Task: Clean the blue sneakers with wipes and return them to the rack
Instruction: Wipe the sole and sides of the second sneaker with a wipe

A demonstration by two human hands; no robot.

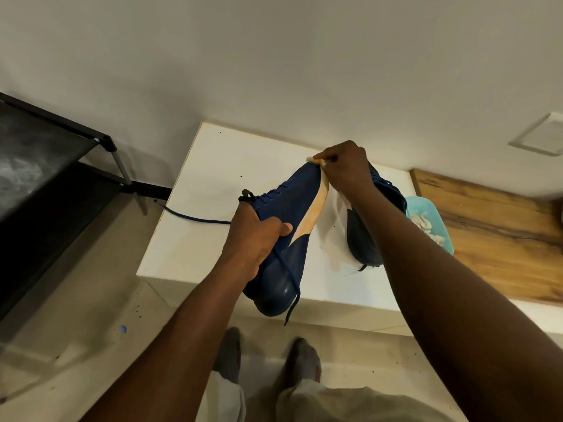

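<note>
Above the white table's (213, 166) near edge, the left hand (254, 239) grips one blue sneaker (289, 202) around its middle. The right hand (345, 169) pinches a wipe (316, 159) against that sneaker's far end. On the table, behind the right forearm, lies the second sneaker (362, 239), just beside a teal tub (426, 214). Left of the table stands the black rack (61, 141).

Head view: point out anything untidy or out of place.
A blue shoelace trails across the white table and over its left edge. Dark specks dot the floor, and a small blue object lies there.
</note>
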